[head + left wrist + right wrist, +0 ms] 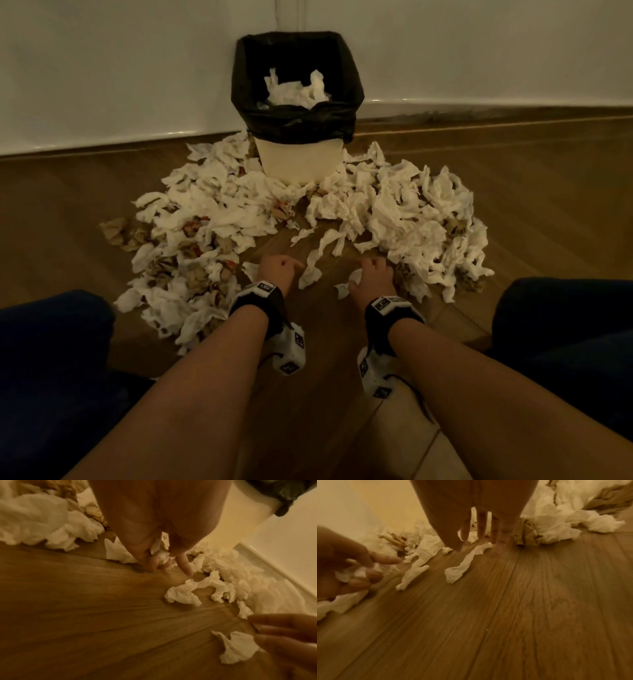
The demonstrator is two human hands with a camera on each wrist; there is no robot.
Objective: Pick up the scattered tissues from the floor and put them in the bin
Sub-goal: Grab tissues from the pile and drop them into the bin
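A white bin (298,161) with a black liner (294,120) stands against the wall and holds a few tissues (294,90). White tissues (404,212) lie heaped on the wooden floor around it. My left hand (281,269) is low over the floor, fingers curled round a crumpled tissue (162,557), which also shows in the right wrist view (357,573). My right hand (371,270) reaches down with straight fingers (494,536) that touch the floor. A small tissue (238,647) lies by its thumb, and a twisted strip (464,563) lies just ahead.
Crumpled brown paper (116,231) is mixed into the left heap, with another brown ball (527,536) beside my right fingers. My knees in dark trousers (51,342) frame the scene on both sides. Bare floorboards (318,329) run between my forearms.
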